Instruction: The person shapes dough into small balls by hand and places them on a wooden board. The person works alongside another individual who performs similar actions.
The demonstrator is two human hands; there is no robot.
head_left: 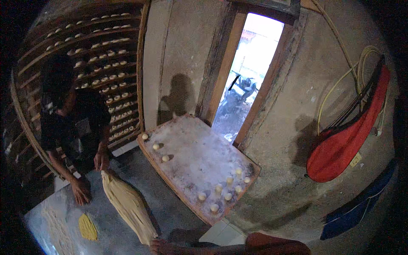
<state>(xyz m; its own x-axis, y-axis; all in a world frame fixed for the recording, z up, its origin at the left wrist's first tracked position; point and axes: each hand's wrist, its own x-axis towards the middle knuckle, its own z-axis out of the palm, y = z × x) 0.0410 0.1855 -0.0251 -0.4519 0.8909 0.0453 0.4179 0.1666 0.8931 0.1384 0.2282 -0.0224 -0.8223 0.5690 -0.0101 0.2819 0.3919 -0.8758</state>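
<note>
in the head view, the right hand (158, 246) comes in at the lower edge behind a reddish-brown sleeve (276, 244) and touches the near end of a long pale dough (127, 199); whether its fingers pinch it or only rest against it, i cannot tell. the left hand is out of view, so its grip cannot be told. the dough lies lengthwise on the grey worktop (170, 206), from its far edge toward its near edge. a co-worker (87, 119) stands at that far edge, one hand (101, 159) at the dough's far end, the other hand (80, 191) down on the worktop. a flat yellow piece (88, 227) lies left of the dough. along the worktop's right edge is a floured board (191, 148): three small dough balls (165, 158) run from its left corner along the edge facing the worktop, more sit between its near and right corners. behind the co-worker, a rack (141, 63) bears rows of pale pieces (112, 77)
</note>
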